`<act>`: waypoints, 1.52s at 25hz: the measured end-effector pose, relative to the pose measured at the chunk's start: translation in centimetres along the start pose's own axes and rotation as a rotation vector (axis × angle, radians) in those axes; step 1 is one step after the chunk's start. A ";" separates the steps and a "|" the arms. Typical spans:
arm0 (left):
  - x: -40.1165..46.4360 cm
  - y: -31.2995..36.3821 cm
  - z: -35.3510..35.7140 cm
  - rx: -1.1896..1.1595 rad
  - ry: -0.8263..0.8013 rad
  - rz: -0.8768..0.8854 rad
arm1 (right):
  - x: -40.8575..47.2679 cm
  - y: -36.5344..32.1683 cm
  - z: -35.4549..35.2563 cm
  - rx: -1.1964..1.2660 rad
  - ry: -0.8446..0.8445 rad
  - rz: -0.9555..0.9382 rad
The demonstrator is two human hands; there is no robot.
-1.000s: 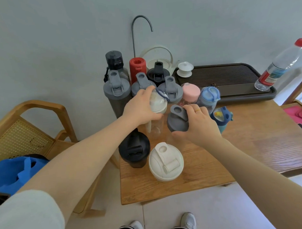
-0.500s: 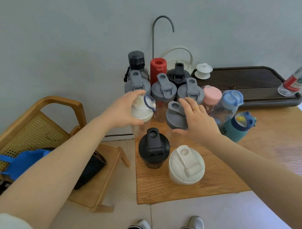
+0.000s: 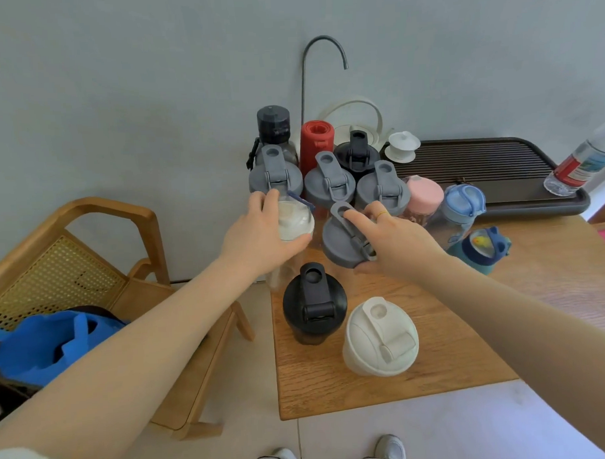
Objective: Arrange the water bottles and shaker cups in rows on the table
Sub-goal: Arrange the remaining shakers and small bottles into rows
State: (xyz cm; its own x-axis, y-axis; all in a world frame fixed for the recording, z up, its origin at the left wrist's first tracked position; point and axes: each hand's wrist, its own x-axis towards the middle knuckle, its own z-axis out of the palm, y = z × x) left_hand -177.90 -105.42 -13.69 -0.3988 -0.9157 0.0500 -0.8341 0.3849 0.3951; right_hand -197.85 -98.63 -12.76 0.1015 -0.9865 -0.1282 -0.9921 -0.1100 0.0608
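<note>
Compared with half a second ago, little differs: the left hand (image 3: 256, 236) still wraps the white lid of the clear bottle (image 3: 294, 222) at mid-frame, and the right hand (image 3: 394, 241) still rests on the grey shaker (image 3: 342, 243) just right of it. The right forefinger now lies along the grey flip cap rather than curling over the lid's far edge, thumb under the near rim. Both grips are closed, one on each lid. The camera has swung a little left, so the plastic bottle (image 3: 580, 164) at the right edge shows more of its red label.

The other cups stand as before. At the top of the cluster are a dark bottle (image 3: 273, 125), a red bottle (image 3: 317, 143) and a black shaker (image 3: 357, 155); below them runs a row of three grey-lidded shakers (image 3: 329, 183), then a pink-lidded bottle (image 3: 424, 194), a blue-lidded bottle (image 3: 463, 203) and a teal bottle (image 3: 480, 249) stepping down to the right. Nearest the lower edge stand a black cup (image 3: 314, 302) and a white cup (image 3: 380, 338), close together but apart.

The worktop (image 3: 453, 354) is pale wood, its corner at centre bottom. A dark slatted tray (image 3: 491, 167) lies at upper right beside a small white lidded cup (image 3: 402, 147) and a curved metal spout (image 3: 322, 50) against the grey wall. A wooden cane chair (image 3: 72, 258) at left holds a blue bag (image 3: 48, 344). Pale floor tiles and two shoe tips (image 3: 389, 449) show at the bottom.
</note>
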 end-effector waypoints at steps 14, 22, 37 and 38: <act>-0.7 -1.1 -1.4 -0.395 -0.240 -0.148 | 1.5 -0.5 0.3 0.034 0.048 0.038; -0.1 -0.7 -1.2 -0.397 -0.064 -0.028 | 2.4 -1.6 1.2 0.085 0.132 0.114; 4.3 2.2 -2.8 -0.127 0.091 -0.027 | 9.0 4.7 -3.7 0.186 0.068 -0.205; 4.7 2.2 -2.6 -0.080 0.029 -0.025 | 10.6 4.9 -4.0 0.104 -0.023 -0.258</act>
State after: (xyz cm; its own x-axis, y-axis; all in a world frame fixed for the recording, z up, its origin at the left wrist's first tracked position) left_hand -180.63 -109.22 -10.22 -0.3662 -0.9282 0.0658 -0.8099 0.3528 0.4687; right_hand -201.36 -110.17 -9.83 0.3510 -0.9244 -0.1490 -0.9361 -0.3428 -0.0789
